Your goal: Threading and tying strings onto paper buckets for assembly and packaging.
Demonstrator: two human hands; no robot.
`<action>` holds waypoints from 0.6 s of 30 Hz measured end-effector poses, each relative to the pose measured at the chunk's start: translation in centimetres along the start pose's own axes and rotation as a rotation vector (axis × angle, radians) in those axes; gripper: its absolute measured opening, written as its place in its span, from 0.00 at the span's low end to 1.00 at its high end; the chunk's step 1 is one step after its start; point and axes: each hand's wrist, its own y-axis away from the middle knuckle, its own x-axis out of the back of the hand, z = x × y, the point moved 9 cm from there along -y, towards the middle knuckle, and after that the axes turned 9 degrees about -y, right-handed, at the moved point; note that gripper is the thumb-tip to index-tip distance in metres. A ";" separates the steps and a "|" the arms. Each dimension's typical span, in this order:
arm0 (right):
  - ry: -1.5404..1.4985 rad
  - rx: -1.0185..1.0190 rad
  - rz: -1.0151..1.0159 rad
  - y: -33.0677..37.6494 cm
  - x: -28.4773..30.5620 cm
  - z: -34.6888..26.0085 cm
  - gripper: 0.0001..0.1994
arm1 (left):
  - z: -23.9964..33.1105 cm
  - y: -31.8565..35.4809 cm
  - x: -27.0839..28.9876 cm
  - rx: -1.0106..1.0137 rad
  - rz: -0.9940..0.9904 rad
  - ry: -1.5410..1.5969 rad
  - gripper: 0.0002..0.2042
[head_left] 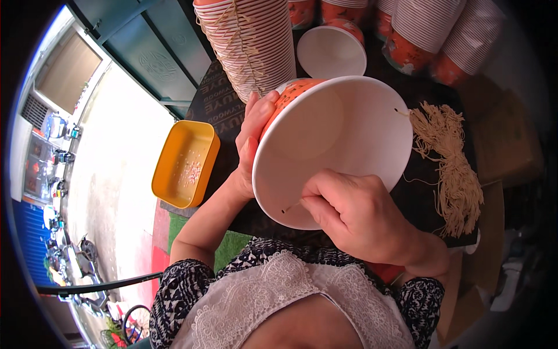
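Observation:
A large white-lined paper bucket (340, 136) with an orange printed outside lies tilted, its mouth facing me. My left hand (251, 139) is wrapped round its left side, fingers on the outer wall. Inside the mouth, near the lower rim, my right hand (357, 212) is closed in a pinch on a thin beige string (294, 205), which runs to a small dark hole in the wall. At the right rim a short piece of string shows at a second hole. A bundle of beige strings (453, 168) lies to the right of the bucket.
A tall stack of buckets (256, 49) with string loops stands at the back left. Behind my bucket lies another bucket (331, 52). Wrapped stacks (430, 26) stand back right. A yellow tray (216, 152) holding small pinkish bits sits at the table's left edge.

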 end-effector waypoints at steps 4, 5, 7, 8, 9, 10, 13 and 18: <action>0.001 0.002 -0.003 -0.1 -0.1 0.0 0.04 | 0.7 -0.4 0.5 -0.055 0.055 -0.044 0.54; 0.001 0.001 -0.004 -0.2 -0.1 0.0 0.04 | 0.8 -0.5 0.6 -0.069 0.069 -0.055 0.53; -0.009 -0.010 -0.012 -0.2 -0.2 0.1 0.04 | 1.1 -0.7 0.9 -0.097 0.097 -0.076 0.52; -0.009 -0.011 -0.012 -0.2 -0.3 0.1 0.04 | 1.3 -0.7 1.1 -0.112 0.111 -0.086 0.52; -0.003 -0.006 -0.015 -0.2 -0.3 0.1 0.04 | 1.5 -0.8 1.2 -0.126 0.124 -0.097 0.51; 0.003 -0.001 -0.017 -0.2 -0.3 0.1 0.04 | 1.7 -0.8 1.4 -0.141 0.138 -0.107 0.51; 0.008 0.009 -0.015 -0.3 -0.3 0.1 0.04 | 2.2 -1.0 1.7 -0.186 0.180 -0.137 0.49; 0.006 -0.001 0.002 -0.3 -0.1 0.3 0.04 | 2.6 -1.1 1.9 -0.210 0.190 -0.159 0.49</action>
